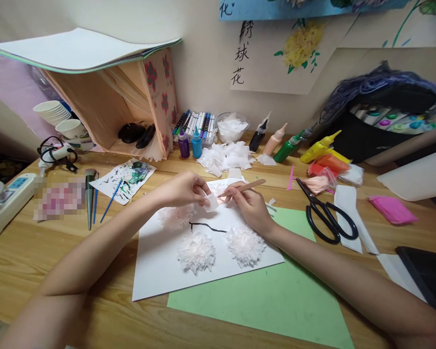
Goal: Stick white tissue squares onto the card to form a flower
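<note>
My left hand (189, 190) pinches a small square of thin white paper (211, 202) between thumb and fingertips. Close beside it, my right hand (253, 207) grips a flat wooden stick (253, 185), its lower tip near the paper square. Both hands are over the upper part of a white sheet (154, 274). Fluffy pale-pink paper flowers sit on that sheet: one flower (196, 252) at lower middle, another flower (246, 246) under my right wrist, and a third flower (175, 216) partly behind my left forearm. A black line (209, 226) runs between them. What lies behind my fingers is partly hidden.
A green sheet (269, 310) lies under the white one. Beyond my hands are a heap of paper squares (225, 157), a glass bowl (233, 128) and several paint bottles (288, 148). Black-handled scissors (327, 218) lie right; brushes (90, 201) and a paint-smeared paper (127, 182) left.
</note>
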Demonstrator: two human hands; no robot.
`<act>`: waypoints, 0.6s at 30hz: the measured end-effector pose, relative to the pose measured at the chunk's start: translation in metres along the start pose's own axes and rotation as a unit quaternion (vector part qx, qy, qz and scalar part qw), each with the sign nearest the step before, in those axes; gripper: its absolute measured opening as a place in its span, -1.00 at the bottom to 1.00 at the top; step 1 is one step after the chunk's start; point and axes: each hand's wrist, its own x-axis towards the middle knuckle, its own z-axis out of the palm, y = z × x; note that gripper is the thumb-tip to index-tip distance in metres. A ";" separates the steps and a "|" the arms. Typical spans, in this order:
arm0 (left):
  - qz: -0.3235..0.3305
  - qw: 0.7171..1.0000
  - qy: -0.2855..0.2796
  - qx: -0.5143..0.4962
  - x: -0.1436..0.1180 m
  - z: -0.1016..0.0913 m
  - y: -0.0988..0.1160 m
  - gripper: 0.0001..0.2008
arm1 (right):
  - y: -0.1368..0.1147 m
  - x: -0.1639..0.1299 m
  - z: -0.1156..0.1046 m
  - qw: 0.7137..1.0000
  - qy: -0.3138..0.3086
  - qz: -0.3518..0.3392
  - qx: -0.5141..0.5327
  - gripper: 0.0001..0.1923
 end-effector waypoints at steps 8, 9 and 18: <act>0.067 0.997 0.024 -0.001 0.005 0.018 0.005 -0.82 | 0.001 0.000 -0.002 0.999 0.005 -0.028 -0.040 -0.72; 0.086 0.995 0.050 0.017 0.007 0.021 0.004 -0.81 | 0.001 0.001 -0.002 0.999 0.006 -0.028 -0.039 -0.71; 0.101 0.961 0.178 0.188 0.021 0.043 -0.004 -0.83 | -0.002 -0.002 -0.004 0.998 0.048 -0.030 -0.027 -0.72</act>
